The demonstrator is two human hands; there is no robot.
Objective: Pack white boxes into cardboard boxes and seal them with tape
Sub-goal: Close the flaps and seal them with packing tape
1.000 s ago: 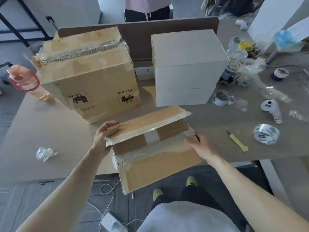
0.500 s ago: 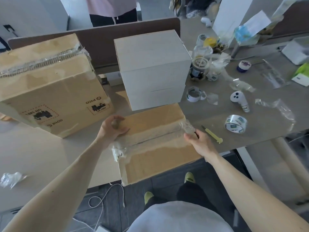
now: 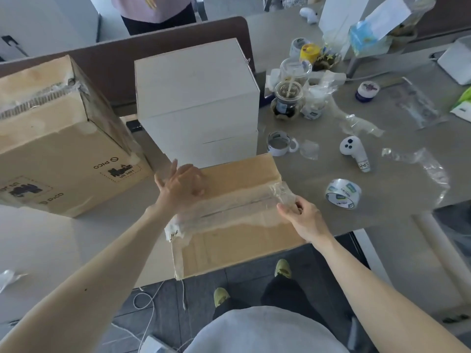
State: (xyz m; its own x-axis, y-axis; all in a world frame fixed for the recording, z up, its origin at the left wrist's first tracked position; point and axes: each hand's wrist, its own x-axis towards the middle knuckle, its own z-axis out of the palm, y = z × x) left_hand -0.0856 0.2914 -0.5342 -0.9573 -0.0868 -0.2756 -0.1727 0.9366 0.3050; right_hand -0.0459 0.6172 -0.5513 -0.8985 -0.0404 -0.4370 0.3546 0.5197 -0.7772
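Note:
A small cardboard box (image 3: 237,240) lies at the table's near edge, its flaps closed and old clear tape (image 3: 229,202) running across the seam. My left hand (image 3: 182,186) lies flat with spread fingers on the far flap's left end. My right hand (image 3: 303,216) pinches the crumpled tape end at the box's right side. Behind it stands a stack of white boxes (image 3: 196,103). A large taped cardboard box (image 3: 61,146) sits to the left. A roll of clear tape (image 3: 342,193) lies on the table right of my right hand.
A white controller (image 3: 354,152), another tape roll (image 3: 279,143), cups and jars (image 3: 289,100) and loose plastic film (image 3: 420,166) clutter the right side. A brown divider (image 3: 163,44) runs along the back, with a person standing beyond it. Crumpled plastic (image 3: 7,277) lies far left.
The lifted flap has been pushed down flat. My left hand went from a curled grip at the box's left edge to flat on the flap. My right hand now pinches the tape end.

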